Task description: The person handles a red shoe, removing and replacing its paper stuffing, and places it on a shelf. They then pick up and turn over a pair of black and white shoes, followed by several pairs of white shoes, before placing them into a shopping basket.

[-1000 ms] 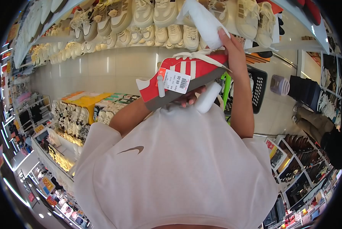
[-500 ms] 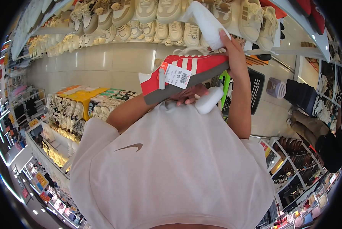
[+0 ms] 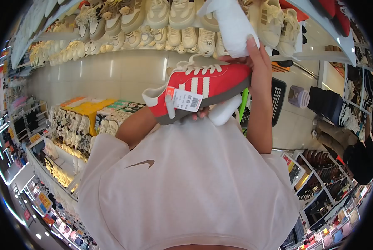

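A red sneaker (image 3: 228, 77) with white stripes, white laces and a grey sole lies tilted across my view, its heel to the left. A white price tag (image 3: 187, 100) hangs on its side. My left hand (image 3: 203, 112) is under the sneaker and grips it from below; only some curled fingertips show. In my right hand (image 3: 259, 58), at the toe end, a long piece of white stuffing (image 3: 234, 29) is pinched under the thumb. Some fingers pass behind the sneaker's upper edge. A second white stuffing piece (image 3: 226, 111) shows below the sole, beside my left fingertips.
Shelves of pale sneakers (image 3: 180, 12) stand in front. A low display of shoes (image 3: 76, 123) is at the left. A black basket (image 3: 278, 100) with a green handle sits right of my arm. Another person (image 3: 336, 137) is at the far right.
The sneaker has moved slightly left and down and rolled, so more of its laces and opening show. The upper stuffing and right hand shifted a little right. My left hand is more hidden.
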{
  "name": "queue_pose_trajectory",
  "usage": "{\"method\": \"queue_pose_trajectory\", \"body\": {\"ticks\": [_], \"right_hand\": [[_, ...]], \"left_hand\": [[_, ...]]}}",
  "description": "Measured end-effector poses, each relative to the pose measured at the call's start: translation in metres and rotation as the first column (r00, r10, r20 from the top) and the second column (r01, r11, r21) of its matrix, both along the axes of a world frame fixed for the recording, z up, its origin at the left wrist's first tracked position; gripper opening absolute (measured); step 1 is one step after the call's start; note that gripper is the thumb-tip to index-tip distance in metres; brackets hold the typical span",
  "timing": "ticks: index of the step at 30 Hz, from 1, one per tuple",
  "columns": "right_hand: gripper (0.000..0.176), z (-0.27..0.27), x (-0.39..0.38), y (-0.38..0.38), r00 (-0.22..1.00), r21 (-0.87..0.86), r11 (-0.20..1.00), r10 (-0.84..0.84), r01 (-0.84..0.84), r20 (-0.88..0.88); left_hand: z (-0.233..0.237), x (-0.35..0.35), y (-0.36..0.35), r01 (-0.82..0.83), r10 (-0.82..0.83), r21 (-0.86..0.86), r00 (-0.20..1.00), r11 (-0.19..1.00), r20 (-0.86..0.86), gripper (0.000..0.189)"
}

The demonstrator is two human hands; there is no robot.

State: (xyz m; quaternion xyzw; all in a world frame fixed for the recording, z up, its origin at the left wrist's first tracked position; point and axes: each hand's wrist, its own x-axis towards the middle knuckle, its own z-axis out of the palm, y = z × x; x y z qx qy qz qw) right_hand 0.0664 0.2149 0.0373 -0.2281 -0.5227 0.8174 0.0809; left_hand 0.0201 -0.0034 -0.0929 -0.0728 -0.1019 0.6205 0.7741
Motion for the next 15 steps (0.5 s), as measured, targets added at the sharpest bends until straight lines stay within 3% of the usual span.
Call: {"method": "queue_pose_trajectory", "body": {"ticks": [4,8,10,13,15], "right_hand": [[0.055,0.021,0.004,-0.006,0.986,-0.104,0.994,-0.057,0.041,-0.154],[0.054,0.027,0.006,-0.007,0.966,-0.099,0.995,-0.054,0.030,-0.254],[0.051,0.015,0.006,-0.002,0.965,0.116,0.986,-0.085,0.116,-0.247],[0.047,0.010,0.003,-0.003,0.933,0.051,0.983,-0.151,0.177,-0.327],[0.051,0.004,0.000,0.000,0.910,0.084,0.964,-0.205,0.250,-0.360]], "left_hand": [[0.028,-0.013,0.002,0.082,-0.082,0.035,0.997,0.996,-0.017,0.075],[0.050,-0.029,0.024,0.162,-0.160,0.057,0.986,0.985,-0.042,0.073],[0.071,-0.025,0.010,0.194,-0.191,0.063,0.980,0.979,-0.055,0.072],[0.079,-0.032,0.006,0.217,-0.214,0.027,0.974,0.976,-0.076,0.066],[0.087,-0.032,-0.004,0.004,-0.031,-0.200,0.990,0.980,-0.135,0.065]]}}
